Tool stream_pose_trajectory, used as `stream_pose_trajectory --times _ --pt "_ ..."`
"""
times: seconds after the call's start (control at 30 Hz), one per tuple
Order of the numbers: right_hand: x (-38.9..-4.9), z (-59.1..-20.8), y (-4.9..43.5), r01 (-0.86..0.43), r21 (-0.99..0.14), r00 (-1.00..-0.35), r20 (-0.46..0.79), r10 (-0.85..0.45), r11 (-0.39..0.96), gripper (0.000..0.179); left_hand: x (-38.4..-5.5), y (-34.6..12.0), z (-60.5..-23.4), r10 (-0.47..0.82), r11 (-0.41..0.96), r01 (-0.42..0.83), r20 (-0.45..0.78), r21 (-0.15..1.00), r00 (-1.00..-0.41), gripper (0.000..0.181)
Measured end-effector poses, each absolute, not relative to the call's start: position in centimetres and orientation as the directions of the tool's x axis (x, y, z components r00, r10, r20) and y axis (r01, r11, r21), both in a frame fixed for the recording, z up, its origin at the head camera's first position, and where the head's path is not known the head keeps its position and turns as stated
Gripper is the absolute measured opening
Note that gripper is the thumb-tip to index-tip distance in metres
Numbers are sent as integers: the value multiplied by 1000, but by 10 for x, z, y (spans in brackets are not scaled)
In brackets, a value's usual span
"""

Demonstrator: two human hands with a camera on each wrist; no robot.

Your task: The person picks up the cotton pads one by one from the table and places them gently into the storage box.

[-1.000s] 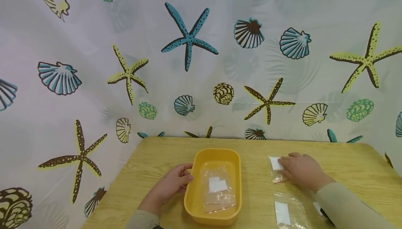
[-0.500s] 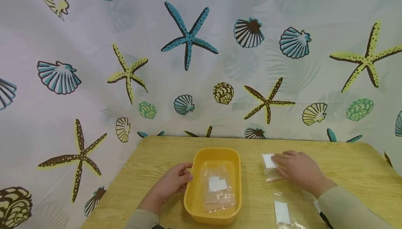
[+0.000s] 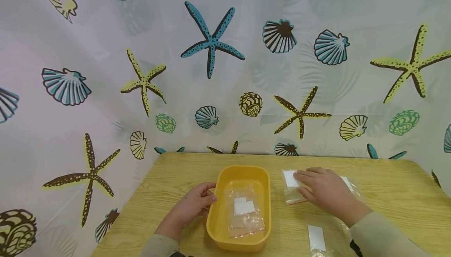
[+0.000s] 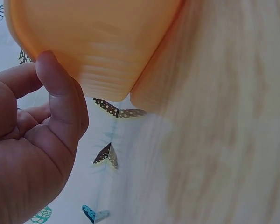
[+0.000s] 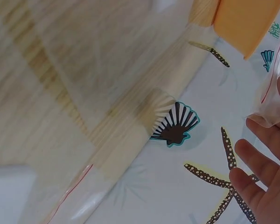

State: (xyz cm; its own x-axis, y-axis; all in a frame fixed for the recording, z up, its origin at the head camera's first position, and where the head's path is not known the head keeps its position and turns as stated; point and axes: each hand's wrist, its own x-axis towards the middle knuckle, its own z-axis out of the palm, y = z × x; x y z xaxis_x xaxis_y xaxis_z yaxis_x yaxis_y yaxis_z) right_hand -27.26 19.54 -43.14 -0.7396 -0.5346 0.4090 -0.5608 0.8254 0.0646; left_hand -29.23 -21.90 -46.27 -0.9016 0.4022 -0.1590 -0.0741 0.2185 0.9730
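Observation:
My left hand (image 3: 190,206) holds the left rim of a yellow plastic tray (image 3: 266,210), its fingertips at the wall in the left wrist view. Inside lie clear zip bags (image 3: 246,221) with white inserts. To the right of the tray, my right hand (image 3: 327,190) pinches a clear zip bag (image 3: 291,194) with a white insert between thumb and index finger. In the right wrist view this bag (image 5: 275,93) shows its red seal line, lifted off the table.
More clear bags lie on the wooden table: one with a white insert (image 3: 317,238) near the front, another with a white piece (image 3: 346,182) beyond my right hand. A curtain (image 3: 225,92) printed with starfish and shells hangs behind the table and along its left.
My right hand has moved left toward the tray, carrying the zip bag with it. A bag behind the hand has come into sight. The left hand and the tray stay in place.

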Motion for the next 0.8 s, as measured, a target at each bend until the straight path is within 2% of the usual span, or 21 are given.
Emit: stream_pose_trajectory --times 0.53,0.8 --pt "-266 -424 167 -565 55 -683 528 -504 824 42 -295 -220 -466 385 229 -66 -153 971 -910 54" --pt "-263 -429 143 -558 18 -690 545 -475 830 40 -294 -219 -465 402 213 -75 -157 974 -902 55"
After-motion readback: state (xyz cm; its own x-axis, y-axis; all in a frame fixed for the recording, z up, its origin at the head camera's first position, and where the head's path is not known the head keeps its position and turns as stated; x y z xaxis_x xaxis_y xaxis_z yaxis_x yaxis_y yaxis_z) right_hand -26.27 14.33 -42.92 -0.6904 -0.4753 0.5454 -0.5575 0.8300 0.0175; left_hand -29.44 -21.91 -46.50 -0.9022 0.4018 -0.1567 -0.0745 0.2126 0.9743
